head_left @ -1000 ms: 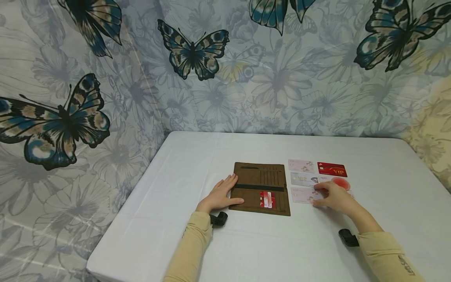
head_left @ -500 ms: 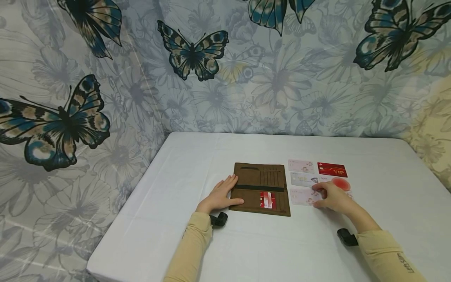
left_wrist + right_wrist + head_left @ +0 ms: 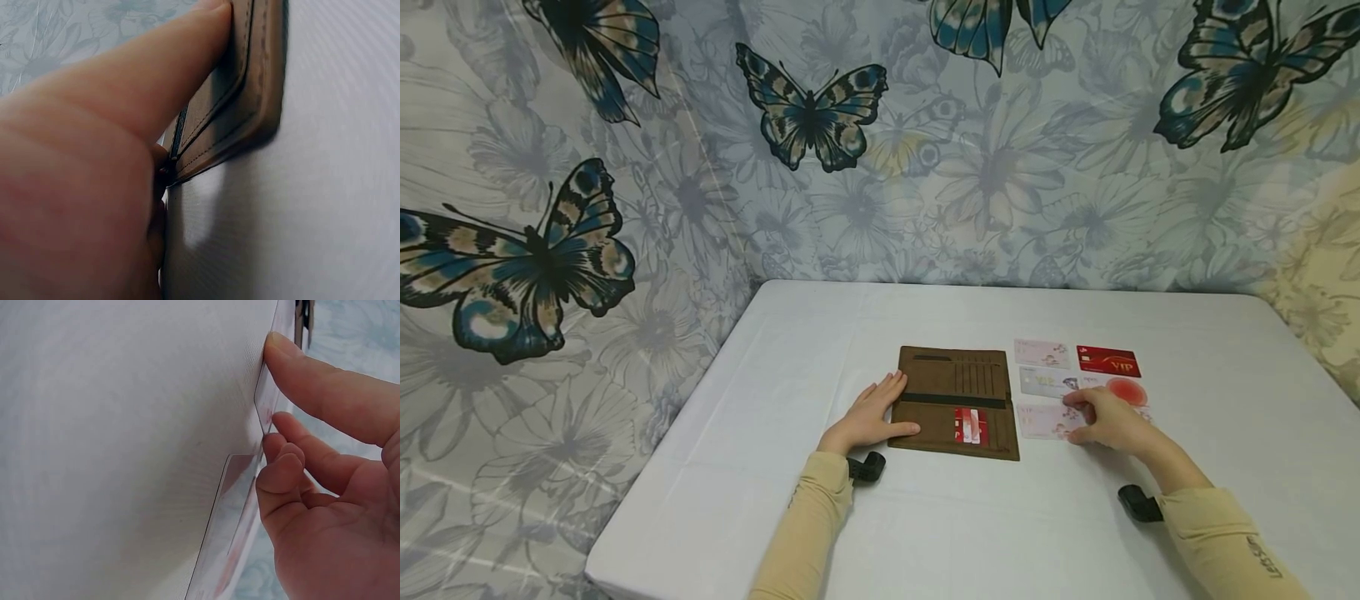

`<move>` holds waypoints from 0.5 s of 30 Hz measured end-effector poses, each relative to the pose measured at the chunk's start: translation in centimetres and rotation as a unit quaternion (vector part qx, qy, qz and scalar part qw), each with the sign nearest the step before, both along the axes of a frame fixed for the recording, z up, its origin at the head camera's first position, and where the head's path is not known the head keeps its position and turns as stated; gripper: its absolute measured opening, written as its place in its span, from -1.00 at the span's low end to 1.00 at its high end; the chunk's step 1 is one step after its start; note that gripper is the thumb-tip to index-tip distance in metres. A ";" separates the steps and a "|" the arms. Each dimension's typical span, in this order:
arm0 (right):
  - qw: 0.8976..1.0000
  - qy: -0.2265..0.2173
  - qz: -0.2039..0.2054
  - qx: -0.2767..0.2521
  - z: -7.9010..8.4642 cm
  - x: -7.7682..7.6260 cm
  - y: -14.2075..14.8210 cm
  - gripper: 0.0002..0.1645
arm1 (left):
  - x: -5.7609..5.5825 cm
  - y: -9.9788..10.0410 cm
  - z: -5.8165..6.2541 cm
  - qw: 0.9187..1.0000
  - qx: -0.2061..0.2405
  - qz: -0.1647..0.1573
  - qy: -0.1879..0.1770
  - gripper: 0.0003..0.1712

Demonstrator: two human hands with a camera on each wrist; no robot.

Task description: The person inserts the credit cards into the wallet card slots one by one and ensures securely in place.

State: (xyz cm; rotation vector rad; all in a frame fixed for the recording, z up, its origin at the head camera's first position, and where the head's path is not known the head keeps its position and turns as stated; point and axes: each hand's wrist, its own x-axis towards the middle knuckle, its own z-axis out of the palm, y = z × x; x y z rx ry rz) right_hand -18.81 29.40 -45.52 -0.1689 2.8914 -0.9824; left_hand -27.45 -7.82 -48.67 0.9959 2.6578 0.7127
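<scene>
"card (image 3: 1043,422) by the right hand (image 3: 1108,423), pale pink, in the row nearest the person: how would it handle?"

"light and thin, i'd say — springy rather than soft, probably slick on its face. not fragile, but awkward to get a fingertip under on that white cloth (image 3: 940,525)."

"where would you take hold?"

"by the two long edges, near the right end. pressing on top would likely just make it skid."

"and the fingers?"

"bent, with the thumb on the near edge and a fingertip towards the far one, parted about as wide as the card. its right end lies between them, held by the edges. whether it's off the cloth at all, i can't tell."

"what's beside it?"

"the brown wallet (image 3: 955,375), unfolded, just to its left — too near to say whether they touch. the left hand (image 3: 868,417) rests on the wallet's left side, fingers straight, gripping nothing that shows. a red card (image 3: 972,426) sits in the lower panel."

"further out?"

"behind the card, a grey vip card (image 3: 1040,382), then a pink card (image 3: 1041,353). right of that, a red vip card (image 3: 1107,361), and nearer, a red-disc card (image 3: 1125,389) partly covered by the hand. beyond the cloth, a butterfly-print backdrop (image 3: 1000,233)."
</scene>
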 end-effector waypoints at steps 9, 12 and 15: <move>1.000 -0.005 0.010 -0.014 -0.1 0.0 0.1 -0.42 | 0.2 0.0 0.1 1.000 0.007 0.002 -0.002 0.04; 1.000 -0.003 0.017 -0.014 -0.1 -0.1 0.1 -0.42 | 0.1 0.0 0.1 1.000 0.007 0.001 -0.001 0.04; 1.000 -0.001 0.022 -0.009 -0.1 -0.1 0.2 -0.42 | 0.1 0.0 0.0 1.000 0.005 0.002 -0.004 0.04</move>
